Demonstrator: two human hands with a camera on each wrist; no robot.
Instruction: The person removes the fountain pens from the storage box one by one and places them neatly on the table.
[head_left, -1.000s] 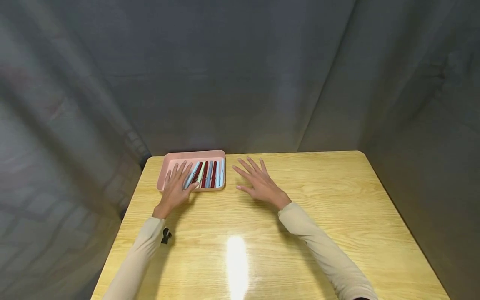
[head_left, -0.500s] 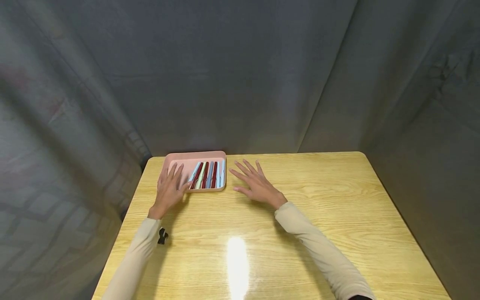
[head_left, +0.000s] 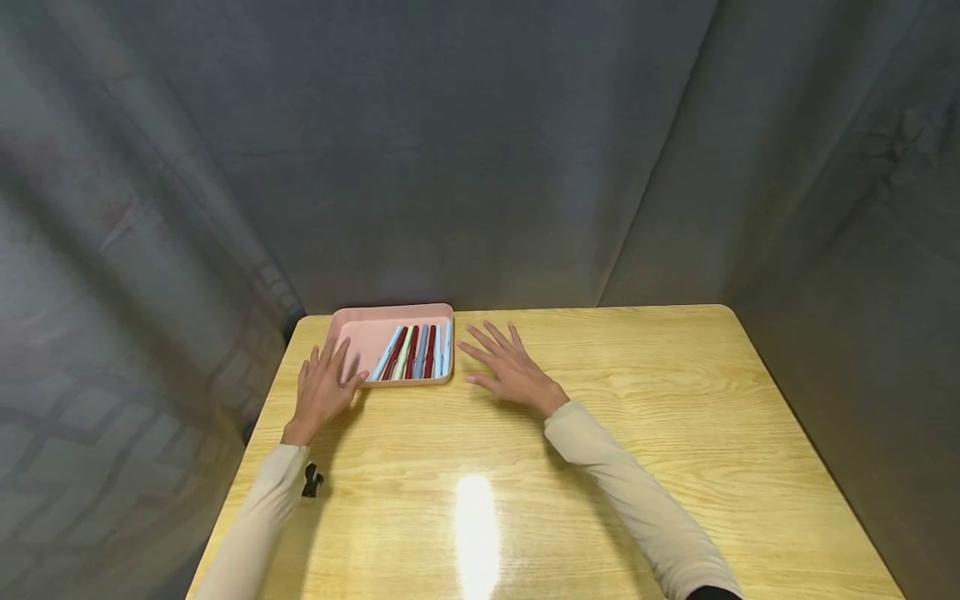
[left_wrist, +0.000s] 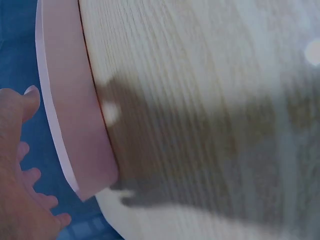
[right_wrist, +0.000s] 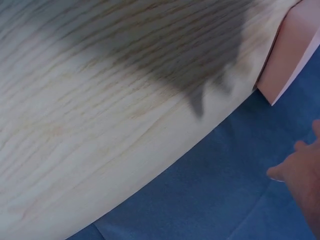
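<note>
A pink tray (head_left: 360,317) sits at the far left of the wooden table (head_left: 645,400) and holds several pens (head_left: 414,352) laid side by side, in blue, red, pale green and grey. My left hand (head_left: 321,388) hovers with fingers spread at the tray's near left corner, holding nothing. My right hand (head_left: 507,368) lies flat with spread fingers just right of the tray, also holding nothing. In the left wrist view the tray's pink wall (left_wrist: 75,120) runs beside my fingers (left_wrist: 22,165). The right wrist view catches the tray's corner (right_wrist: 292,50) and a few fingertips (right_wrist: 300,172).
A dark grey curtain (head_left: 480,150) encloses the table on the back and both sides. A bright light reflection (head_left: 474,525) lies on the near middle of the tabletop. A small black strap (head_left: 311,481) hangs at my left sleeve.
My left hand has drawn back from over the pens to the tray's near left corner. My right hand has shifted only slightly.
</note>
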